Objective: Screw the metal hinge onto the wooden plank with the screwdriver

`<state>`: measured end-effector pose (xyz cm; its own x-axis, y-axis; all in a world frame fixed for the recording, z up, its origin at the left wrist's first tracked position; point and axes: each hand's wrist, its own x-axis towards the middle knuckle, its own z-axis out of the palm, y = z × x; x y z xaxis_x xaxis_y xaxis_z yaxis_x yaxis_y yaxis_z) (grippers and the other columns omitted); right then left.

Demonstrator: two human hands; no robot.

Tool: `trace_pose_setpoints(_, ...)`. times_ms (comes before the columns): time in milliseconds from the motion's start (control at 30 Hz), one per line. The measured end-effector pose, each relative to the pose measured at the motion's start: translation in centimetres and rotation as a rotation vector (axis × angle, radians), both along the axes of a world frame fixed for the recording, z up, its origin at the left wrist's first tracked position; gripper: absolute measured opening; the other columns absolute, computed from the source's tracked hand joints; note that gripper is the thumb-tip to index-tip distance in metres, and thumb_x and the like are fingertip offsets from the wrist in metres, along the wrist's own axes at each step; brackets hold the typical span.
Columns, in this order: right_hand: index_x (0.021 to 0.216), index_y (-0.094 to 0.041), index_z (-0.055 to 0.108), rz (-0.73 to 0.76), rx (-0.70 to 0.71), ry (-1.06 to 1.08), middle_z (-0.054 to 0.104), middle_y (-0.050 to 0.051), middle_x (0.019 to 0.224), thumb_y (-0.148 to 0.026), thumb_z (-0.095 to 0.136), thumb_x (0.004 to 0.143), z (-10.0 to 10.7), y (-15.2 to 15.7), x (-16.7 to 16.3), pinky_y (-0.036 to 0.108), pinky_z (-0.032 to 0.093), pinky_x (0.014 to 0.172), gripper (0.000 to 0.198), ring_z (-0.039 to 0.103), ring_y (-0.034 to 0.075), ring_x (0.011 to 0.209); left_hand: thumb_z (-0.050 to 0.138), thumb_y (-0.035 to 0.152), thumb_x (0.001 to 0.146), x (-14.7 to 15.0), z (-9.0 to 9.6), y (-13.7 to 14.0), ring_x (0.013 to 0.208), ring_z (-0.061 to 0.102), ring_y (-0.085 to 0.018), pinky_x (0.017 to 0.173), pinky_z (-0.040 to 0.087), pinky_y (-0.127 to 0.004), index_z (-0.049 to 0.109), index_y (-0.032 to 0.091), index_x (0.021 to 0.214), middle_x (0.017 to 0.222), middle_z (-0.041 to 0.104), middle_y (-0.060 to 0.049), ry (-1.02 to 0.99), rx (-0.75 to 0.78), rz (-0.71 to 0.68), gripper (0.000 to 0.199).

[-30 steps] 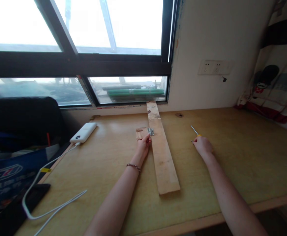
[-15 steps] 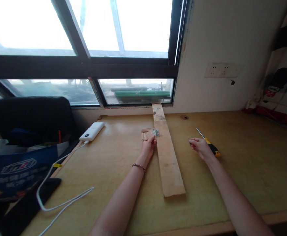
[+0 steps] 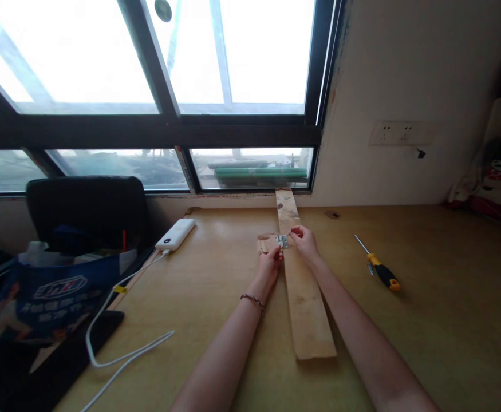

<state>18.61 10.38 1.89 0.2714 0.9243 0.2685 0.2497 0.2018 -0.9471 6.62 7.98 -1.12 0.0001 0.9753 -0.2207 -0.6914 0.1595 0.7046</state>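
A long wooden plank [image 3: 307, 309] lies on the desk, running from the window sill toward me. A small wooden block [image 3: 266, 242] sits against its left edge, joined to it by a small metal hinge [image 3: 281, 241]. My left hand [image 3: 271, 262] rests just below the hinge, with its fingertips holding the block and the hinge's lower edge. From the right, my right hand [image 3: 304, 241] reaches over the plank, its fingertips pinched at the hinge's right leaf. I cannot tell whether something small is between those fingers. A yellow-and-black screwdriver [image 3: 381, 272] lies loose on the desk to the right.
A white power bank [image 3: 175, 234] with a white cable [image 3: 117, 355] lies at the left of the wooden desk [image 3: 448, 320]. A black chair [image 3: 87, 212] and a blue printed bag [image 3: 56, 294] stand beyond the left edge. Wall sockets [image 3: 398, 133] sit at the right.
My right hand has let go of the screwdriver, which now lies on the desk, and has moved left to the hinge. My left hand has stayed at the block. The view has shifted.
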Motion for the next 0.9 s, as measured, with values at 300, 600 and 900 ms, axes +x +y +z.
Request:
trace_pose_setpoints(300,0.082,-0.023,0.066,-0.132,-0.073,-0.467,0.069,0.000,0.079,-0.029,0.055,0.073,0.3,-0.4,-1.0,0.022,0.042,0.062,0.015,0.062,0.014,0.069,0.065,0.008,0.062,-0.1,-0.1,0.3,0.043,0.049,-0.004,0.042,0.040,-0.013,0.057,0.010,0.074,0.058,0.057,0.002,-0.035,-0.032,-0.046,0.014)
trace_pose_setpoints(600,0.083,-0.025,0.069,-0.159,-0.003,-0.650,0.067,0.000,0.082,-0.030,0.055,0.075,0.5,-0.8,-1.4,0.021,0.039,0.061,0.018,0.060,0.013,0.072,0.062,0.008,0.064,-0.1,0.1,0.1,0.044,0.048,-0.003,0.042,0.040,-0.012,0.058,0.012,0.072,0.059,0.056,0.002,-0.038,-0.012,-0.041,0.011)
trace_pose_setpoints(900,0.083,-0.023,0.067,-0.129,-0.047,-0.657,0.065,0.001,0.083,-0.033,0.057,0.073,0.7,-0.9,-1.4,0.024,0.041,0.063,0.018,0.059,0.015,0.073,0.064,0.008,0.061,-0.2,-0.1,0.3,0.043,0.047,-0.002,0.041,0.038,-0.012,0.057,0.010,0.074,0.058,0.055,0.002,-0.075,-0.011,-0.058,0.015)
